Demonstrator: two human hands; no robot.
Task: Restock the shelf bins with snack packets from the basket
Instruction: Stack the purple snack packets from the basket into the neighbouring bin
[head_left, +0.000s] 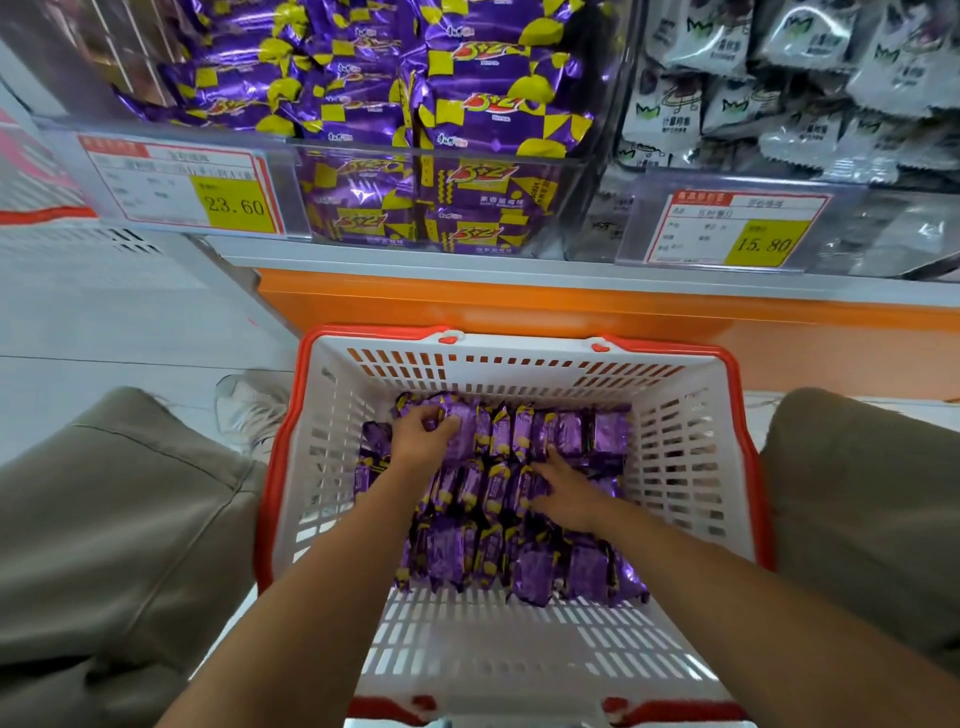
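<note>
A white basket (691, 415) with an orange rim sits on the floor between my knees. Several purple snack packets (498, 488) stand in rows in its far half. My left hand (421, 436) reaches into the far left row, its fingers curled round a purple packet (460, 423). My right hand (563, 493) lies among the middle packets, fingers spread and pressing between them. Above, a clear shelf bin (582, 208) holds the same purple and yellow packets (467, 104).
A second clear bin (623, 218) to the right holds grey and white packets (779, 93). Price tags reading 23.60 (182, 187) and 15.80 (737, 228) hang on the bin fronts. An orange shelf base (571, 306) runs behind the basket. My shoe (249, 405) rests at the basket's left.
</note>
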